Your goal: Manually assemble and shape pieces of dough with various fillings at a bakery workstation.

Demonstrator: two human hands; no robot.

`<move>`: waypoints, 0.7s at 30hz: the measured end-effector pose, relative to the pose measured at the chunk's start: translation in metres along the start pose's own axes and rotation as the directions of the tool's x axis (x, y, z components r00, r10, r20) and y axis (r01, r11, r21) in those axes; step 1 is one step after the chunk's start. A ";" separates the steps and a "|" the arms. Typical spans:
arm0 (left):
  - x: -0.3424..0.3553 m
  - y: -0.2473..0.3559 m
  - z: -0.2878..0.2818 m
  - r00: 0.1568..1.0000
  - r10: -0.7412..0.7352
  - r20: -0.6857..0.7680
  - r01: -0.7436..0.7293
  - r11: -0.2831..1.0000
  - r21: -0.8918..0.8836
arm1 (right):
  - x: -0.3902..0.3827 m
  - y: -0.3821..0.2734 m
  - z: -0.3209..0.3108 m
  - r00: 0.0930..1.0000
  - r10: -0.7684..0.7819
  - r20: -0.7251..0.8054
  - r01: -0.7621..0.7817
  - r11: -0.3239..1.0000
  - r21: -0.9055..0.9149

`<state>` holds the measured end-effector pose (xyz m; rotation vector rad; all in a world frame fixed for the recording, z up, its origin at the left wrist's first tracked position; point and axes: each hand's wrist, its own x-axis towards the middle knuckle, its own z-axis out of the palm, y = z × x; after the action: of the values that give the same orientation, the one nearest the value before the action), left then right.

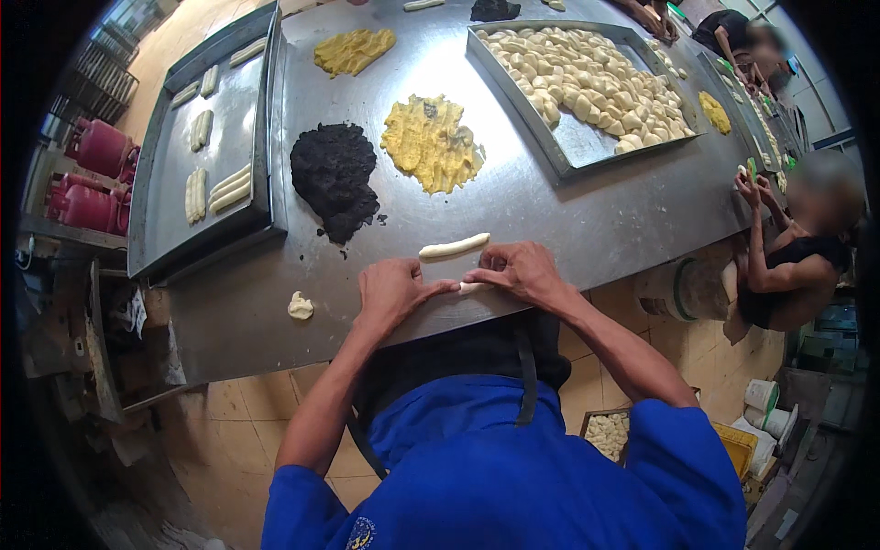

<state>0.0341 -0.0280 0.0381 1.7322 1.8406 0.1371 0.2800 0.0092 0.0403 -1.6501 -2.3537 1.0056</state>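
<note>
Left hand (392,291) and right hand (521,273), thumbs close together, meet at a mostly covered dough piece (470,288), lower centre; firmness of grip cannot be determined. Steel table (587,220) spans the frame. Metal tray (160,206), upper left, bears shaped dough sticks (195,195), judged the completed portion. Second tray (576,139), upper right, holds many unshaped dough lumps (587,78); most shaping appears outstanding. Black paste (335,179) and yellow paste (431,142) lie between the trays. One rolled stick (455,246), apparently formed, lies just beyond the hands.
</note>
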 end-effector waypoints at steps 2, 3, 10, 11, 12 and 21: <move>0.001 0.002 0.000 0.999 0.043 -0.022 -0.042 0.998 0.049 | 0.003 0.003 0.011 0.997 -0.054 -0.051 0.052 0.998 -0.039; 0.003 0.002 0.003 0.999 0.041 -0.020 -0.040 0.998 0.047 | 0.004 0.004 0.015 0.988 -0.110 -0.104 0.102 0.992 -0.081; 0.004 -0.002 0.013 0.988 0.067 -0.138 -0.055 0.995 0.085 | 0.011 0.001 0.008 0.995 -0.076 -0.060 0.071 0.995 -0.075; 0.003 -0.001 0.010 0.987 0.065 -0.147 -0.055 0.996 0.071 | 0.012 0.003 0.010 0.992 -0.089 -0.084 0.082 0.993 -0.084; 0.005 -0.002 0.007 0.987 0.064 -0.149 -0.055 0.996 0.070 | 0.012 0.004 0.010 0.989 -0.103 -0.108 0.093 0.991 -0.093; 0.003 -0.013 0.019 0.982 0.065 -0.175 -0.058 0.997 0.049 | 0.016 -0.003 0.005 0.997 -0.043 -0.059 0.034 0.991 -0.131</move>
<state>0.0318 -0.0327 0.0154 1.8599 1.9284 0.2852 0.2688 0.0206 0.0337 -1.6459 -2.4477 0.7976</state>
